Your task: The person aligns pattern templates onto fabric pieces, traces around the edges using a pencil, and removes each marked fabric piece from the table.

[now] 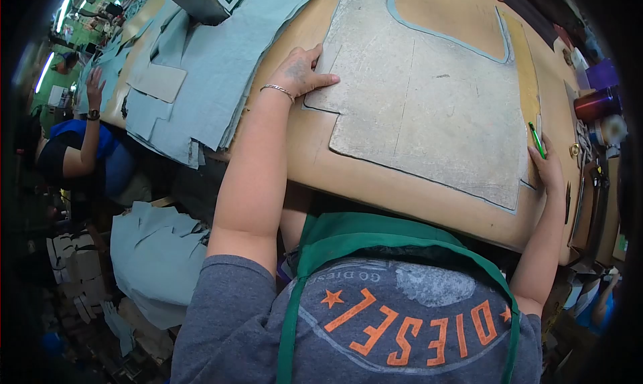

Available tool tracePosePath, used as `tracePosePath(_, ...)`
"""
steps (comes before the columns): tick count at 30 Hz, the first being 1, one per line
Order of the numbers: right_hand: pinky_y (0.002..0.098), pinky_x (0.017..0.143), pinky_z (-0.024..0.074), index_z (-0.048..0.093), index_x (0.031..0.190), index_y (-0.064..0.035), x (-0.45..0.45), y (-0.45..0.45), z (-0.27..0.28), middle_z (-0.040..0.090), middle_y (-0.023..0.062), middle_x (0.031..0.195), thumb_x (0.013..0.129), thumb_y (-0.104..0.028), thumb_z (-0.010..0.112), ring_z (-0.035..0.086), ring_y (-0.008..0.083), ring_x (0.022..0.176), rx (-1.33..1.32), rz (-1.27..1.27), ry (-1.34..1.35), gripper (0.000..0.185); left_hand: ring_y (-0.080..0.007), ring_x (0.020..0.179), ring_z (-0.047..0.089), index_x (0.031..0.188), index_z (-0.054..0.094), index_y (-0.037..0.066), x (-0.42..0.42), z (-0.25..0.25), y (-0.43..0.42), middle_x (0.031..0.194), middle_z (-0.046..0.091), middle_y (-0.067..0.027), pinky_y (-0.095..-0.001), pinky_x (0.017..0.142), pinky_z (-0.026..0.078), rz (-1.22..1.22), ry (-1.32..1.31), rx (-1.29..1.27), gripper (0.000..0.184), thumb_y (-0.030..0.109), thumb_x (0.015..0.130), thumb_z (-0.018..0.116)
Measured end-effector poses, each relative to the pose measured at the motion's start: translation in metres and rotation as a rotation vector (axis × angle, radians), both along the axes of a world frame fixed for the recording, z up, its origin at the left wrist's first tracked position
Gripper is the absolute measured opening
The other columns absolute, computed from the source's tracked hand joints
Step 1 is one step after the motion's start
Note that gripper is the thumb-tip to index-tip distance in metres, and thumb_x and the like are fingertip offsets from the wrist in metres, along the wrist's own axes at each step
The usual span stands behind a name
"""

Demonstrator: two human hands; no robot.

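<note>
Grey tee (pixel 429 347) w/ orange letters was closest, green apron (pixel 375 233) over it, both on the near side of the panel. Panel (pixel 435 96), big, grey & scuffed, lay flat on the tan table (pixel 402 176), w/ a pale-blue rim showing along its far cutout & bits of its near edge.

L hand (pixel 305 74) was at the panel's left edge, thumb & fingers spread fairly wide, thumb tip on the panel, nothing gripped; bracelet (pixel 278 89) on that wrist. R hand (pixel 549 163) was by the panel's near right corner, closed narrow on a green pen (pixel 536 141), w/ pen's upper end sticking out past the fingers. Yellow strip (pixel 526 69) ran along the panel's right side.

Left of panel: blue sheets (pixel 221 62), layered & uneven, w/ a pale card (pixel 157 81) on top. Lower, off the table, sat another blue pile (pixel 157 257). Farther left of panel, another person (pixel 74 156) had one hand up. Well right of panel: a shiny tumbler (pixel 596 105).
</note>
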State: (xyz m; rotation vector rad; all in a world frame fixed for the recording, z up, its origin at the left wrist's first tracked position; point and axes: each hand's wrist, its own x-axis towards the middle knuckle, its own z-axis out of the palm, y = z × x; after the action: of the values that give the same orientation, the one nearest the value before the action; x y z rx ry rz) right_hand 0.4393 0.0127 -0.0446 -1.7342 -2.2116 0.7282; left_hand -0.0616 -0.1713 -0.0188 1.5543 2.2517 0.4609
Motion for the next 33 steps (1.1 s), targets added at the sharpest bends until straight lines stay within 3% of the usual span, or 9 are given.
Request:
tracePosePath(4, 0.0307, 0.092, 0.0338, 0.036, 0.125, 0.001, -0.005, -0.005, 0.004, 0.047, 0.0207, 0.119, 0.079, -0.028, 0.059, 0.046, 0.0264, 0.111, 0.017, 0.001, -0.036, 0.06, -0.0268, 0.087, 0.055, 0.109, 0.052, 0.004, 0.0, -0.002, 0.007, 0.09, 0.058, -0.0158, -0.0325, 0.079, 0.043, 0.049, -0.011, -0.037, 0.062, 0.04, 0.062, 0.072)
tracePosePath(10, 0.0327, 0.092, 0.0345, 0.037, 0.125, -0.0011, -0.006, -0.002, 0.001, 0.048, 0.0207, 0.118, 0.079, -0.035, 0.056, 0.046, 0.0296, 0.111, 0.096, -0.019, -0.167, 0.06, -0.026, 0.103, 0.052, 0.12, 0.046, 0.008, 0.001, -0.006, 0.011, 0.112, 0.053, -0.0175, -0.0315, 0.088, 0.04, 0.11, -0.01, 0.0, 0.069, 0.04, 0.064, 0.07)
tracePosePath(22, 0.037, 0.09, 0.0364, 0.038, 0.125, -0.0021, -0.02, -0.008, 0.005, 0.047, 0.0232, 0.117, 0.081, -0.046, 0.047, 0.046, 0.0342, 0.109, 0.139, -0.073, -0.322, 0.062, -0.0247, 0.098, 0.053, 0.103, 0.055, 0.011, 0.009, -0.015, 0.022, 0.102, 0.057, -0.0128, -0.0366, 0.082, 0.043, 0.218, 0.142, 0.081, 0.048, 0.045, 0.07, 0.063)
tracePosePath(28, 0.0354, 0.09, 0.0364, 0.038, 0.125, -0.0016, -0.007, 0.001, -0.004, 0.048, 0.0236, 0.115, 0.08, -0.041, 0.052, 0.047, 0.0337, 0.108, 0.176, -0.007, -0.208, 0.062, -0.0306, 0.097, 0.051, 0.112, 0.052, 0.008, 0.003, -0.016, 0.001, 0.102, 0.05, -0.0189, -0.0353, 0.083, 0.042, 0.112, -0.002, 0.072, 0.053, 0.034, 0.069, 0.066)
tracePosePath(33, 0.0363, 0.086, 0.0389, 0.042, 0.119, -0.0015, -0.007, -0.003, -0.003, 0.052, 0.0244, 0.108, 0.078, -0.039, 0.056, 0.051, 0.0347, 0.103, 0.197, -0.045, -0.194, 0.057, -0.0297, 0.092, 0.051, 0.116, 0.05, 0.006, 0.009, -0.023, -0.016, 0.099, 0.049, -0.018, -0.0329, 0.083, 0.041, 0.052, -0.032, 0.287, 0.057, 0.026, 0.066, 0.069)
